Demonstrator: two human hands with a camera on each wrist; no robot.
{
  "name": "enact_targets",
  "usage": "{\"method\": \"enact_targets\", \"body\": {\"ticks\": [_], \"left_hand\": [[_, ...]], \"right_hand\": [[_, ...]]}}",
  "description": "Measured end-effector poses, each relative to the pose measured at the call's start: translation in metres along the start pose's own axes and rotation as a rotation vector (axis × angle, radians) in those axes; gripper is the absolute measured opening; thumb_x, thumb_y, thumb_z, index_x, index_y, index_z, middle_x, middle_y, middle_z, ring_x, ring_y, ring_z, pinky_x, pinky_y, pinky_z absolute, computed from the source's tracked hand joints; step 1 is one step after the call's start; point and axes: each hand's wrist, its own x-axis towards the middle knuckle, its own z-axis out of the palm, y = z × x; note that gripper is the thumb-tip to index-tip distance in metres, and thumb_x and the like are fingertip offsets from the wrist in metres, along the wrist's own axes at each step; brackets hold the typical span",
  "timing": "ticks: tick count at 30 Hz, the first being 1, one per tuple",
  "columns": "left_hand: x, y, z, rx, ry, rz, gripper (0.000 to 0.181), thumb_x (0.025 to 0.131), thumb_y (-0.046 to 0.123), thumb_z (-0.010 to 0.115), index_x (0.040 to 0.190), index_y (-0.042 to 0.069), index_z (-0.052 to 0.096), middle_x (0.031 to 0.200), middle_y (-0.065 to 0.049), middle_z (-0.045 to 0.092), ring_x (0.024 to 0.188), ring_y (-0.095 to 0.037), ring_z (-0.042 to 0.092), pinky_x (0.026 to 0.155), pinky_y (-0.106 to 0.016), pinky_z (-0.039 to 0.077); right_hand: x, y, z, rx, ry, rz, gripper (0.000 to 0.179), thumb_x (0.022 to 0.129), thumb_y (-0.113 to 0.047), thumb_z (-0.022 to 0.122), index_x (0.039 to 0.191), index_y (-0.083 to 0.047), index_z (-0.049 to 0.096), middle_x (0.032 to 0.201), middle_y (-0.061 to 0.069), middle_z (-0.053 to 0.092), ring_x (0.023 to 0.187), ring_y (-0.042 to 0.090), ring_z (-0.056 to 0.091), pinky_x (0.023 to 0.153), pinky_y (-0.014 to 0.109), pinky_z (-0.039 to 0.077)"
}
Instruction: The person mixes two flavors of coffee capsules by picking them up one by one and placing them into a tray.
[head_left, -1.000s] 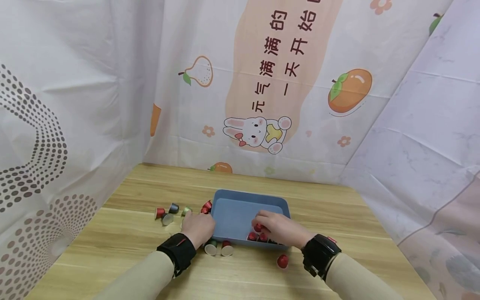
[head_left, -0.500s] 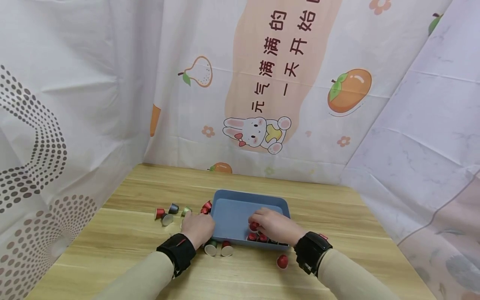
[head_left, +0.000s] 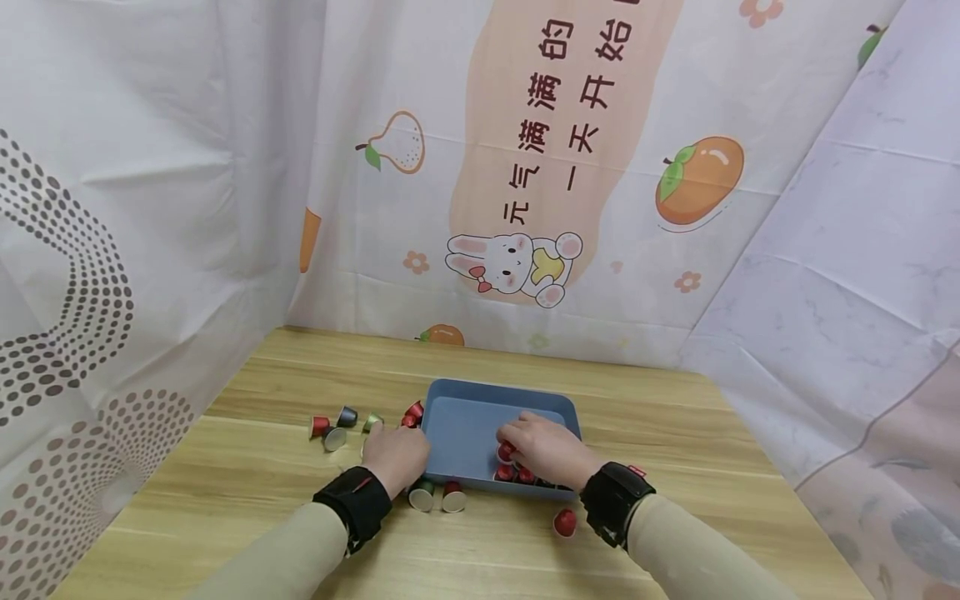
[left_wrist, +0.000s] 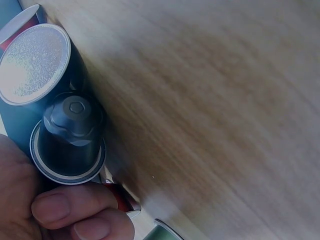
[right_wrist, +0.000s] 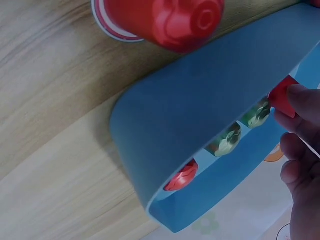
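Note:
My right hand (head_left: 546,446) pinches a red coffee capsule (right_wrist: 283,97) between thumb and finger, inside the near side of the blue tray (head_left: 465,417). Next to it in the tray lies a row of capsules, with a green capsule (right_wrist: 256,114) and a red capsule (right_wrist: 181,176) among them. My left hand (head_left: 395,458) is by the tray's left wall, its fingers (left_wrist: 75,207) curled. Whether it grips anything is hidden. Close to those fingers a dark capsule (left_wrist: 72,130) stands on its rim, and another capsule (left_wrist: 35,65) shows its silver lid.
Left of the tray lie several loose capsules, including a red capsule (head_left: 319,427) and a grey capsule (head_left: 347,417). Two capsules (head_left: 453,497) sit before the tray's front wall. One red capsule (head_left: 565,522) stands nearer me on the wooden table (head_left: 645,408). Printed curtains enclose the table.
My right hand has shifted slightly left along the tray's near side, carrying the red capsule with it. The left hand and the loose capsules have stayed put.

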Motion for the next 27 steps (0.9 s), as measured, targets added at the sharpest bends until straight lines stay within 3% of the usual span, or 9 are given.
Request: {"method": "enact_targets", "body": {"ticks": [11,20,27], "left_hand": [[0.0004,0.0002,0.0012,-0.002,-0.012,-0.002,0.036,0.097,0.008,0.059,0.063,0.016,0.060,0.065,0.000,0.057,0.065,-0.019,0.049,0.078,-0.045,0.034],[0.0018,-0.0005,0.0019,0.009,-0.005,0.003,0.030,0.097,0.009,0.060,0.068,0.016,0.066,0.069,0.000,0.062,0.067,-0.018,0.050,0.079,-0.047,0.037],[0.0013,-0.0004,0.0007,0.003,-0.006,-0.006,0.028,0.097,0.009,0.061,0.070,0.016,0.067,0.071,-0.001,0.064,0.067,-0.018,0.051,0.080,-0.047,0.038]], "right_hand": [[0.0004,0.0005,0.0085,-0.032,-0.047,0.021,0.019,0.088,-0.008,0.078,0.105,-0.011,0.068,0.091,0.000,0.069,0.085,0.017,0.058,0.075,0.030,0.053],[0.0006,0.0006,0.0090,-0.054,-0.063,0.007,0.018,0.088,-0.008,0.079,0.101,-0.011,0.067,0.085,-0.001,0.067,0.079,0.016,0.052,0.072,0.028,0.049],[-0.0016,0.0018,0.0063,-0.027,-0.067,0.017,0.022,0.089,-0.008,0.077,0.110,-0.010,0.071,0.093,0.000,0.072,0.080,0.016,0.052,0.072,0.030,0.049]]}}
